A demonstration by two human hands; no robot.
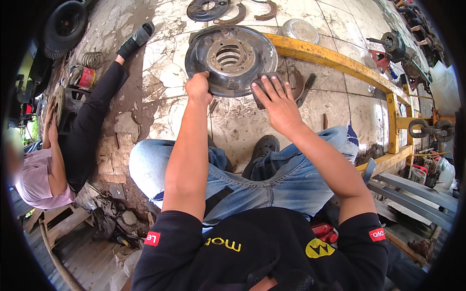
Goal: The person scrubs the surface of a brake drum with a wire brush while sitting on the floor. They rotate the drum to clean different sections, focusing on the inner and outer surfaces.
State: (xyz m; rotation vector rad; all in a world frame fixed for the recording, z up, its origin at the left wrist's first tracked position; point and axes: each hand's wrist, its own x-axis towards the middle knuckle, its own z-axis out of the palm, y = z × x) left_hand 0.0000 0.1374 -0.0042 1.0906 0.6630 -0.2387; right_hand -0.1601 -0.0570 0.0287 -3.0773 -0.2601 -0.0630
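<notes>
A round, dark brake backing plate with a large central hole lies ahead of my knees. Curved bars that look like a coil spring show through that hole. My left hand is closed on the plate's near left rim, thumb on top. On the near right rim, my right hand lies flat with fingers spread over a dark, thin piece; its exact kind cannot be made out, and my right thumb is hidden. Just right of those fingers are a curved brake shoe and a dark-handled tool.
A yellow metal frame runs along the right. Beyond the plate are another backing plate, brake shoes and a round metal dish. At left, a seated person's leg stretches past a coil spring and a tyre.
</notes>
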